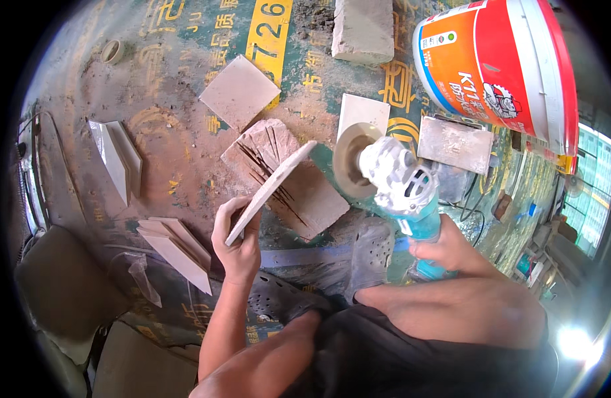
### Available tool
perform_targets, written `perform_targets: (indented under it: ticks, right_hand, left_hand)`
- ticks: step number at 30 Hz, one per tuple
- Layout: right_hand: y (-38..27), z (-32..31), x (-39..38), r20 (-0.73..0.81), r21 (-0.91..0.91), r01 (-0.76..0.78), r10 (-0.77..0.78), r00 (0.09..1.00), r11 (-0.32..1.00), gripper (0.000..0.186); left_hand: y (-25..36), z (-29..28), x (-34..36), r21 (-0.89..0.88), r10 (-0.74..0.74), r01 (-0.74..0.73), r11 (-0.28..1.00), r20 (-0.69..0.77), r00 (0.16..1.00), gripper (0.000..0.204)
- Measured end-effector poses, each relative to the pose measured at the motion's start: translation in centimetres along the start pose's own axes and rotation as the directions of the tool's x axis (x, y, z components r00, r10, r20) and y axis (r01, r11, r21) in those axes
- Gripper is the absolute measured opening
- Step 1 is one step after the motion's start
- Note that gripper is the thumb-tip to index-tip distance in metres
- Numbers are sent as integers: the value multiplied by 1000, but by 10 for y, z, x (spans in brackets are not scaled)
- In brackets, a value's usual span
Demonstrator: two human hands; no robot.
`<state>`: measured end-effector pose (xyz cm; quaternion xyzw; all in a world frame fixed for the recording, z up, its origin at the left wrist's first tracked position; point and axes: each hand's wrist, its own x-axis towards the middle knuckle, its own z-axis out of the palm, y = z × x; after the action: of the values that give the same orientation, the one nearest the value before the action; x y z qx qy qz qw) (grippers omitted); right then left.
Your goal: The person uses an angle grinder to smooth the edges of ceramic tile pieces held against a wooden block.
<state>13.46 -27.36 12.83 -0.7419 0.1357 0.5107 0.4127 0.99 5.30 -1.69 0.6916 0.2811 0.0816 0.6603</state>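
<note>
My left hand (242,255) is closed on the lower end of a pale tile (273,189), which it holds up tilted, almost edge-on to me. My right hand (451,249) grips the teal body of an angle grinder (411,199) with a dust-white head. Its round disc (345,169) stands a little right of the tile, apart from it; whether it spins I cannot tell. Below the raised tile lies a reddish block (312,199) scored with dark grooves. A square tile (240,91) rests beyond the block, and another pale tile (365,109) lies behind the disc.
Cut tile pieces stand in two groups at left, one farther (119,159) and one nearer (176,249). A large red, orange and white bucket (491,66) is at the far right, near a dusty rectangular piece (455,144). A pale block (363,30) lies at the back. My shoes (372,255) flank the near floor.
</note>
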Motion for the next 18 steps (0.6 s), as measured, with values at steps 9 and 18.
perform_targets:
  ticks: [9, 18]
  right_hand:
    - [-8, 11, 0, 61, -147, 26, -17, 998, 989, 35]
    - [-13, 27, 10, 111, -375, 111, -74, 991, 920, 44]
  left_hand:
    - [-6, 5, 18, 280, 310, -387, 878, 284, 908, 37]
    - [-23, 5, 29, 279, 442, -533, 798, 330, 834, 44]
